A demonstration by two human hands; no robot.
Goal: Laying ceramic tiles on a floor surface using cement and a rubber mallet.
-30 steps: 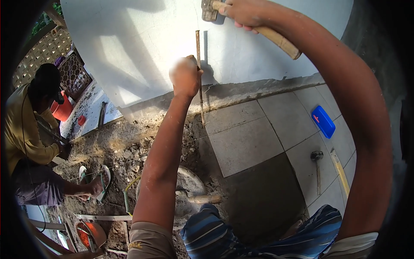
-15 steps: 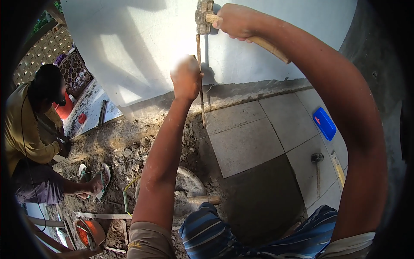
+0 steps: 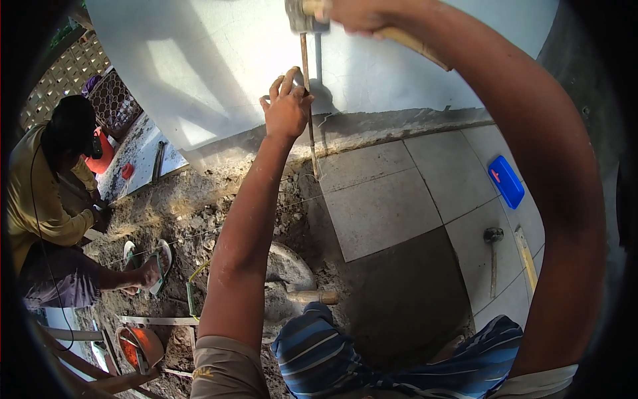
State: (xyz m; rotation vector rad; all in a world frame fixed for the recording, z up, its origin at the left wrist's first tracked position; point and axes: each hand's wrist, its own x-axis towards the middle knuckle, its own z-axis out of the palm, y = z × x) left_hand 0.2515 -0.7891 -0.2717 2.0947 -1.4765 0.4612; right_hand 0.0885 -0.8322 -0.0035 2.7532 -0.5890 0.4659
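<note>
My left hand (image 3: 287, 112) steadies a thin rusty rod (image 3: 312, 143) against its palm side, with some fingers stretched up off it. The rod stands nearly upright close to the white wall, its foot at the tile corner by the dirt strip. My right hand (image 3: 362, 14) grips the wooden handle of a sledgehammer (image 3: 307, 18). The hammer's blurred metal head is at the rod's top; whether they touch, I cannot tell. A thin string (image 3: 266, 211) runs from near the rod's foot leftward across the rubble.
Grey floor tiles (image 3: 379, 213) border a dark mortar bed (image 3: 405, 299). A blue plastic box (image 3: 506, 182), a mallet (image 3: 493, 239) and a level-like bar (image 3: 525, 256) lie on the right. A basin (image 3: 286, 266) sits below my left arm. Left, a person (image 3: 53, 193) crouches near an orange bucket (image 3: 141, 347).
The view has shifted slightly, so the tiles and rod appear higher. The hammer head sits a little farther left over the rod. My left fingers now show spread; before, they were blurred.
</note>
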